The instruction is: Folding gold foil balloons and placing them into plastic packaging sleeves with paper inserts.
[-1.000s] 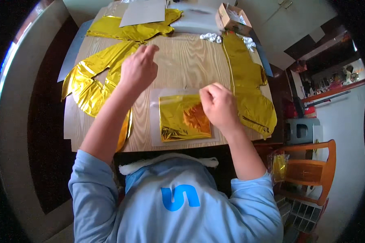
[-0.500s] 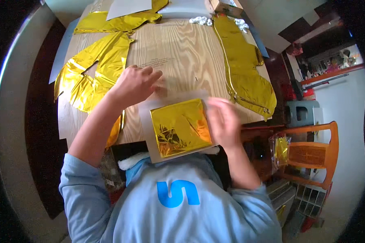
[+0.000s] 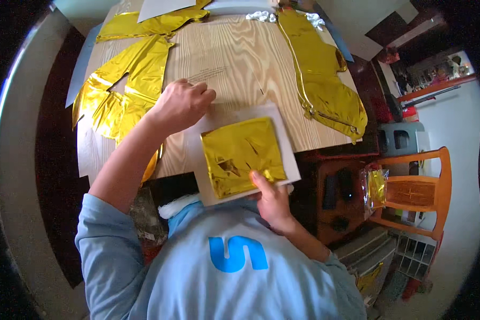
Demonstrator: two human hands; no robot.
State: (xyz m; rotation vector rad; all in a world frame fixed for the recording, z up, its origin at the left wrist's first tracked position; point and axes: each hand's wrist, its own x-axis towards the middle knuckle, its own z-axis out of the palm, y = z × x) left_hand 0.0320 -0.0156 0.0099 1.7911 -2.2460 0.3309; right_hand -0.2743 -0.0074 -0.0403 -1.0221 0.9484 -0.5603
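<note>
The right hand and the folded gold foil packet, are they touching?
Touching. The head view shows the right hand with its thumb pressed on the near edge of the folded gold foil packet.

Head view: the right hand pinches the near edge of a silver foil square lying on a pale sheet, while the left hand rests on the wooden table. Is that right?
Not quite. The foil square is gold, not silver, as the head view shows. The rest holds: the right hand pinches its near edge, it lies on a pale sheet, and the left hand rests on the wooden table.
</note>
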